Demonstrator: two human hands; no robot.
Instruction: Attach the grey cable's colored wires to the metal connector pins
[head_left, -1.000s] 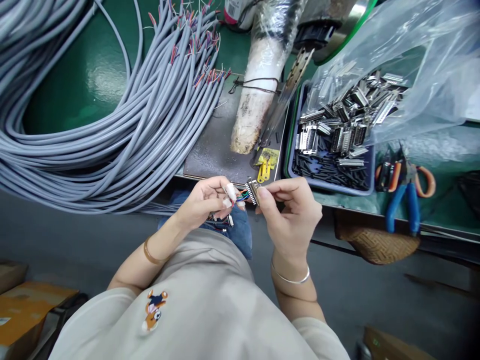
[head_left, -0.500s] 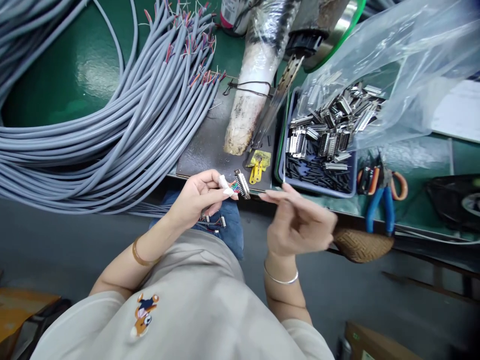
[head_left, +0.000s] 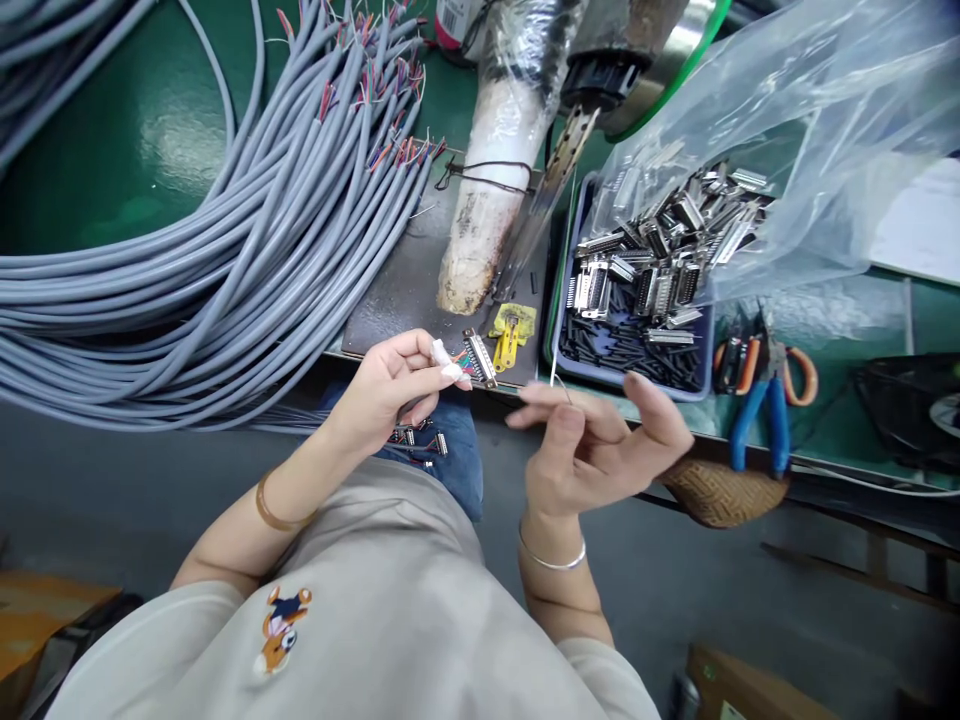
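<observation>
My left hand [head_left: 401, 385], with white wrapping on its fingertips, pinches a multi-pin D-sub connector [head_left: 480, 358] by the coloured wires at its back. The connector's metal face points right, just over the table edge. To its right, my right hand [head_left: 596, 435] has thumb and forefinger together on a thin silvery wire [head_left: 562, 388], its other fingers lifted. That wire runs up beside the tray; its far end is hard to make out. Several wired connectors [head_left: 420, 438] lie on my lap below my left hand.
Grey cables [head_left: 247, 270] with stripped ends fill the left. A wrapped white roll [head_left: 484, 210] and a soldering iron [head_left: 551, 180] stand ahead, with a yellow piece [head_left: 510, 340] nearer. The blue tray [head_left: 637, 385] holds connectors and black tubes. Cutters [head_left: 769, 400] lie right.
My right hand has rotated slightly and its outer fingers have spread and risen. The left hand still holds the connector, nearly in place. The whole view has shifted a little.
</observation>
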